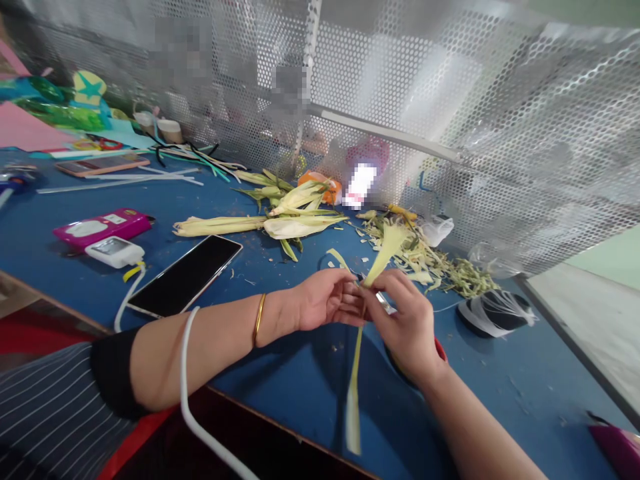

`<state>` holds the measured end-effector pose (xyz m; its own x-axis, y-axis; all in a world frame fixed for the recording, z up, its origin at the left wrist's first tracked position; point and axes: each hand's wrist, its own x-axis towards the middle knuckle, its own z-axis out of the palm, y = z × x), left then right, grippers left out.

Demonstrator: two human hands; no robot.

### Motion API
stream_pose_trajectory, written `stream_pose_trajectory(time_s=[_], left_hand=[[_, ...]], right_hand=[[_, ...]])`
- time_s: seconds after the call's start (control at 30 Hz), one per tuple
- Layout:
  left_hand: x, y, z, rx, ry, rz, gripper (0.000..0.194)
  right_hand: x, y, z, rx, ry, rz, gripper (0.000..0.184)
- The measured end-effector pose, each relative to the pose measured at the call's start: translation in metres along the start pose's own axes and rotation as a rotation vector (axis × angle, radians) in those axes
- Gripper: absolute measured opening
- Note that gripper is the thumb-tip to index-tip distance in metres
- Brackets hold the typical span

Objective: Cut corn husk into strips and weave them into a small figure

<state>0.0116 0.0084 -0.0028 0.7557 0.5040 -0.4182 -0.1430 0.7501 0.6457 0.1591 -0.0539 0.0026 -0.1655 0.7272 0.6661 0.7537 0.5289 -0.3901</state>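
Both hands meet over the front of the blue table (300, 373). My left hand (327, 300) has curled fingers closed around the narrow middle of a pale green corn husk (387, 253). My right hand (407, 320) pinches the same husk just beside it. The husk's wide end fans upward, while a long strip (353, 407) hangs below the fingers. Partly hidden by the right hand are a shiny metal piece (385, 302) and a red-and-black edge (441, 349); I cannot tell what they belong to. A pile of whole husks (305, 220) lies beyond the hands.
Husk scraps (430, 257) are heaped at the back right, near a black spool wound with white string (496, 312). A dark phone (187, 277), a magenta packet (105, 227) and a white device (115, 252) with a cable lie left. A perforated metal screen (380, 73) bounds the back.
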Motion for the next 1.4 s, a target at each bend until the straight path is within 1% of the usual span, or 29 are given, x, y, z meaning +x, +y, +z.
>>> stream_pose_trajectory(time_s=[0.07, 0.1, 0.13, 0.17, 0.2, 0.23, 0.27, 0.3, 0.37, 0.4, 0.43, 0.5, 0.53, 0.57, 0.63, 0.73, 0.87, 0.97, 1.03, 1.17, 1.27, 1.33, 1.4], left_hand=[[0.0, -0.001, -0.001, -0.047, 0.004, 0.026, 0.02], [0.0, -0.002, 0.0, -0.049, 0.005, 0.048, 0.014], [0.0, -0.003, 0.0, -0.041, 0.01, 0.078, 0.009], [0.0, -0.004, 0.0, -0.028, 0.009, 0.111, 0.005], [0.0, -0.005, 0.001, -0.013, 0.007, 0.14, 0.004], [0.0, -0.005, 0.001, -0.001, 0.011, 0.171, 0.004], [0.0, -0.005, 0.002, 0.014, 0.026, 0.201, 0.005], [0.0, -0.004, 0.003, 0.035, 0.051, 0.226, 0.006], [-0.001, -0.003, 0.004, 0.087, 0.125, 0.27, 0.005], [-0.002, -0.002, 0.005, 0.114, 0.164, 0.284, 0.003], [-0.002, -0.001, 0.006, 0.136, 0.196, 0.291, 0.003], [-0.004, 0.0, 0.007, 0.159, 0.25, 0.296, 0.005], [-0.005, 0.0, 0.008, 0.17, 0.272, 0.304, 0.006], [-0.005, 0.001, 0.009, 0.18, 0.29, 0.312, 0.009], [-0.006, 0.001, 0.009, 0.197, 0.305, 0.325, 0.011], [-0.006, 0.003, 0.01, 0.202, 0.266, 0.305, 0.01], [-0.006, 0.003, 0.008, 0.204, 0.161, 0.27, 0.017], [-0.006, 0.002, 0.006, 0.245, 0.151, 0.255, 0.021], [-0.006, 0.0, 0.005, 0.294, 0.13, 0.245, 0.02], [-0.005, -0.005, 0.001, 0.424, 0.056, 0.253, 0.011], [-0.004, -0.007, 0.001, 0.484, 0.036, 0.239, 0.01], [-0.005, -0.006, 0.003, 0.496, 0.032, 0.216, 0.011], [-0.007, -0.004, 0.006, 0.492, 0.024, 0.193, 0.014]], right_hand=[[-0.001, -0.004, -0.001, -0.187, -0.099, -0.298, 0.017], [-0.001, -0.005, -0.001, -0.256, -0.156, -0.412, 0.02], [-0.001, -0.006, 0.0, -0.3, -0.206, -0.49, 0.023], [-0.001, -0.007, 0.0, -0.316, -0.239, -0.53, 0.025], [-0.002, -0.007, 0.0, -0.306, -0.257, -0.539, 0.026], [-0.002, -0.007, 0.0, -0.276, -0.254, -0.514, 0.025], [-0.002, -0.006, 0.0, -0.237, -0.225, -0.457, 0.023], [-0.002, -0.004, 0.0, -0.198, -0.176, -0.364, 0.02], [-0.002, 0.0, 0.0, -0.142, -0.053, -0.091, 0.013], [-0.002, 0.003, 0.0, -0.108, -0.008, 0.068, 0.013], [-0.002, 0.005, 0.0, -0.056, 0.008, 0.222, 0.017], [-0.002, 0.009, 0.002, 0.113, -0.046, 0.478, 0.027], [-0.002, 0.01, 0.003, 0.212, -0.09, 0.567, 0.032], [-0.002, 0.01, 0.004, 0.3, -0.127, 0.627, 0.034], [-0.003, 0.01, 0.007, 0.385, -0.154, 0.66, 0.036], [-0.003, 0.011, 0.008, 0.374, -0.126, 0.636, 0.033], [0.001, 0.017, 0.005, 0.358, -0.012, 0.652, 0.027], [0.005, 0.02, 0.003, 0.425, 0.039, 0.658, 0.026], [0.006, 0.02, 0.004, 0.511, 0.009, 0.705, 0.028], [0.004, 0.014, 0.006, 0.732, -0.11, 0.808, 0.032], [0.001, 0.008, 0.009, 0.887, -0.174, 0.857, 0.032], [0.001, 0.006, 0.01, 0.906, -0.174, 0.868, 0.032], [0.001, 0.007, 0.01, 0.855, -0.139, 0.868, 0.032]])
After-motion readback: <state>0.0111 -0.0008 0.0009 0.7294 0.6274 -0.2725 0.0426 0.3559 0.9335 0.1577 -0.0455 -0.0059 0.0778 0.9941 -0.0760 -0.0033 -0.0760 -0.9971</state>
